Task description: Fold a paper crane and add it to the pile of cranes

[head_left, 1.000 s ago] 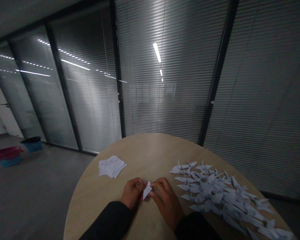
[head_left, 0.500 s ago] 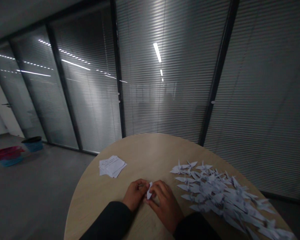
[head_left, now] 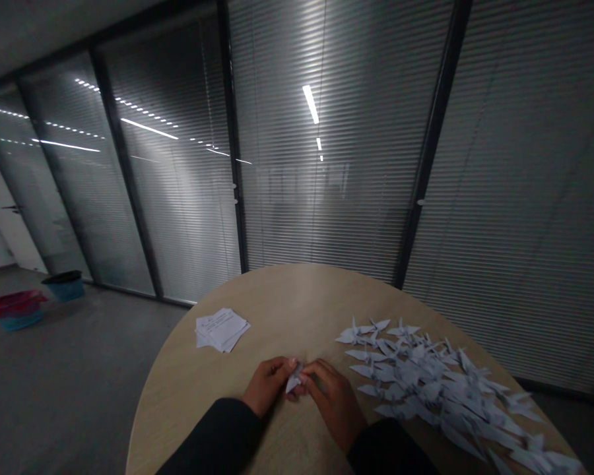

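A small folded piece of white paper (head_left: 294, 379) is pinched between the fingertips of my left hand (head_left: 268, 385) and my right hand (head_left: 332, 404). Both hands rest low over the near part of a round wooden table (head_left: 297, 297). Their fingers hide part of the paper. To the right of my right hand lies a large spread of white origami cranes (head_left: 435, 389). A small stack of printed paper squares (head_left: 222, 329) sits ahead and left of my left hand.
Dark sleeves cover both forearms at the table's near edge. Behind the table stands a glass wall with closed blinds (head_left: 327, 165). On the grey floor at far left are a red basket (head_left: 12, 305) and a blue bin (head_left: 65, 287).
The folded paper has turned and sits lower between my fingertips, and its point no longer stands up as before. My hands stay close together, and the cranes and paper stack have not moved.
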Motion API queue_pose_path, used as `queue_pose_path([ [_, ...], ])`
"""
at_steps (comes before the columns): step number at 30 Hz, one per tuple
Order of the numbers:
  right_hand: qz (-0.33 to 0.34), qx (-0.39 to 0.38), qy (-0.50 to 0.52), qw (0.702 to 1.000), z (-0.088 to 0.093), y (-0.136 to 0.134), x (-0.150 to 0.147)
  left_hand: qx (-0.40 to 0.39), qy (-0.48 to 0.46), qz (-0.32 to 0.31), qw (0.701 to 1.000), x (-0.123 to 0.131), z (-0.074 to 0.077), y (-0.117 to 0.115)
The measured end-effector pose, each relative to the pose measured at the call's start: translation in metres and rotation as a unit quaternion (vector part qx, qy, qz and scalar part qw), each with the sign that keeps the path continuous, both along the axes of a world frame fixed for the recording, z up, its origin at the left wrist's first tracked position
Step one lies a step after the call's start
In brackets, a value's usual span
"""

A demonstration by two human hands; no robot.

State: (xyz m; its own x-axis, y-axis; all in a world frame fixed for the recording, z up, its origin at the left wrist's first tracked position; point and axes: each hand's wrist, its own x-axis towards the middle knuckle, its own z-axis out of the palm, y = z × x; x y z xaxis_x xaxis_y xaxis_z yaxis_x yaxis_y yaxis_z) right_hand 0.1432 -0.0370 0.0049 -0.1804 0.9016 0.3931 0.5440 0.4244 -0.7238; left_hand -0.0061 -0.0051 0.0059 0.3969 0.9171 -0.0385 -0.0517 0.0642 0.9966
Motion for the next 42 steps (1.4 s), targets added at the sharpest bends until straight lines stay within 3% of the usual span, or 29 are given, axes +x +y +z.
queue_pose_path([
  [6,-0.066,-0.056,0.038,0.995,-0.002,0.001,0.002,-0.053,-0.013,0.010,0.998,0.000,0.009,-0.003],
  [12,-0.118,-0.048,0.059,0.990,-0.002,0.005,0.005,-0.080,-0.047,0.036,0.995,0.000,0.009,-0.005],
  [25,-0.155,-0.060,0.020,0.986,0.002,0.006,0.006,-0.080,-0.036,0.031,0.996,0.001,0.013,-0.009],
  [30,-0.130,-0.089,0.050,0.986,-0.001,0.008,0.008,-0.072,-0.045,0.043,0.995,0.002,0.010,-0.010],
  [35,-0.055,-0.130,0.150,0.979,-0.007,0.010,0.005,-0.037,-0.072,0.089,0.993,0.000,0.004,-0.004],
  [42,-0.015,-0.127,0.141,0.982,-0.012,0.007,-0.001,0.013,-0.042,0.075,0.996,-0.003,0.003,-0.001],
])
